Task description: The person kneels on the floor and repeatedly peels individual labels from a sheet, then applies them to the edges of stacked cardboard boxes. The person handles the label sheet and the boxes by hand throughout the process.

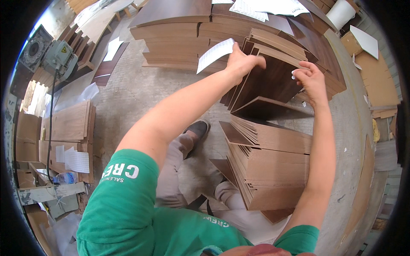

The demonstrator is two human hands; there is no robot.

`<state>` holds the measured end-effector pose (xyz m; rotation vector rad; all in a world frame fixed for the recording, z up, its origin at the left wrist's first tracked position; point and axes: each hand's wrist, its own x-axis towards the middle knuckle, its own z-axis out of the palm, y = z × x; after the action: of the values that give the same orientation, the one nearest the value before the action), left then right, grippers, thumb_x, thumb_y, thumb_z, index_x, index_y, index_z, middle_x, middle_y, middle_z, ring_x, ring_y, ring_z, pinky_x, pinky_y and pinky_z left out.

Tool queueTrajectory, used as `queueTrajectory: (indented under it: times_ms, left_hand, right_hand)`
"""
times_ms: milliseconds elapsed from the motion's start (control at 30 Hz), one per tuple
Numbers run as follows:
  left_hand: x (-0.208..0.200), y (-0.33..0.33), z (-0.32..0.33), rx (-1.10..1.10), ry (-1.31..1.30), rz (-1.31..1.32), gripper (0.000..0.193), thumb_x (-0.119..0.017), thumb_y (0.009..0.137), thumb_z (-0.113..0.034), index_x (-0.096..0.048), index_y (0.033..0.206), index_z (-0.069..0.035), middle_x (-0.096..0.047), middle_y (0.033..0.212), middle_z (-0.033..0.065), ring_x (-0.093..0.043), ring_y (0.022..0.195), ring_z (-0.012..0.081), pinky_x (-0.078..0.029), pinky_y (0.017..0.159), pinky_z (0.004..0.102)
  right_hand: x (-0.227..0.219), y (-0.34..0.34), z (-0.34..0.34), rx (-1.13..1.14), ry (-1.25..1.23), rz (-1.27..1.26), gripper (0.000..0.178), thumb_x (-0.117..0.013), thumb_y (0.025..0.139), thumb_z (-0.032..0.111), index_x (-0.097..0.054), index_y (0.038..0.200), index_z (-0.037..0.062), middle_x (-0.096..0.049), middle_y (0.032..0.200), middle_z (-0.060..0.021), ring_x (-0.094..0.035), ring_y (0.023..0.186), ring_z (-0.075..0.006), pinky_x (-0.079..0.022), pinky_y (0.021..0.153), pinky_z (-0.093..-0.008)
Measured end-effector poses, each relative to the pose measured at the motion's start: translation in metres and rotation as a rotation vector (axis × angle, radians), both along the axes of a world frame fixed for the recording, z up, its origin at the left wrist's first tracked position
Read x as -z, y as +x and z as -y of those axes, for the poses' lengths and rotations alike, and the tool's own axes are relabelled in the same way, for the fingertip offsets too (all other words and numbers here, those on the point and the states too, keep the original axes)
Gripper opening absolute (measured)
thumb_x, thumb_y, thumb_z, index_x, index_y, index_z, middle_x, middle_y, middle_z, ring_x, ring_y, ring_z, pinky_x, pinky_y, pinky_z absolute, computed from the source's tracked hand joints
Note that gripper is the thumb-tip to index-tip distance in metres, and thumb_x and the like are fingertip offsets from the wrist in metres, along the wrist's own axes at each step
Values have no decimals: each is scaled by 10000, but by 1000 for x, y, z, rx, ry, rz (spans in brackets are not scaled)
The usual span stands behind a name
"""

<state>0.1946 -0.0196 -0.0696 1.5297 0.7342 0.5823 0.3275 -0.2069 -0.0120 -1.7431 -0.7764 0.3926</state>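
Observation:
My left hand is raised over the boards, with a white sheet printed with rows of small marks gripped in its fingers. Its thumb points out to the right. On the right, my right hand pinches a small white piece, perhaps a sticker, between thumb and fingertips. Between and below the hands stands a dark brown wooden panel, leaning in a row of upright panels. Another dark panel tilts nearer to me, by a row of upright boards in front of my legs.
Large stacks of brown panels rise at the back, with loose printed papers on top. A motor unit with a hanging cable stands at left. Below it are more boards and a plastic bottle. Cardboard leans at right.

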Motion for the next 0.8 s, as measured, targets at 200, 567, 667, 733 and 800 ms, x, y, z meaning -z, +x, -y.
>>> queueTrajectory:
  times_ms: [200, 567, 667, 733, 800]
  left_hand:
    - [6, 22, -1, -202, 160, -110, 1088, -831, 658, -445, -247, 1421, 67, -461, 1349, 265, -457, 1269, 340, -373, 1057, 387]
    - [-4, 11, 18, -179, 272, -67, 927, -807, 715, -305, -301, 1411, 41, -492, 1345, 233, -472, 1264, 332, -358, 1073, 383]
    - [-8, 4, 16, -131, 308, -73, 932, -818, 691, -255, -300, 1404, 49, -504, 1329, 232, -483, 1254, 302, -383, 1050, 380]
    - [-5, 5, 6, -15, 121, 18, 1026, -855, 616, -237, -270, 1408, 53, -509, 1312, 230, -481, 1242, 292, -415, 1013, 391]
    - [-14, 2, 4, 71, -11, 19, 1079, -871, 581, -237, -249, 1412, 58, -507, 1306, 234, -477, 1237, 293, -426, 1000, 399]
  right_hand:
    - [53, 16, -23, 176, -332, 838, 325, -643, 761, 73, -513, 1059, 64, -670, 807, -100, -652, 774, -298, -512, 706, -409]
    - [31, 33, 9, 476, -240, 649, 289, -790, 720, 206, -565, 798, 43, -632, 791, -82, -610, 725, -222, -506, 717, -323]
    - [21, 41, 9, 236, 8, 355, 236, -754, 723, 149, -587, 839, 29, -631, 803, -52, -596, 745, -146, -496, 726, -280]
    - [19, 33, 3, 160, -3, 386, 219, -709, 710, 103, -592, 876, 22, -624, 813, -33, -591, 759, -118, -494, 720, -267]
    - [17, 24, -5, 120, -27, 435, 223, -695, 707, 96, -587, 887, 19, -628, 818, -43, -597, 757, -129, -498, 723, -274]
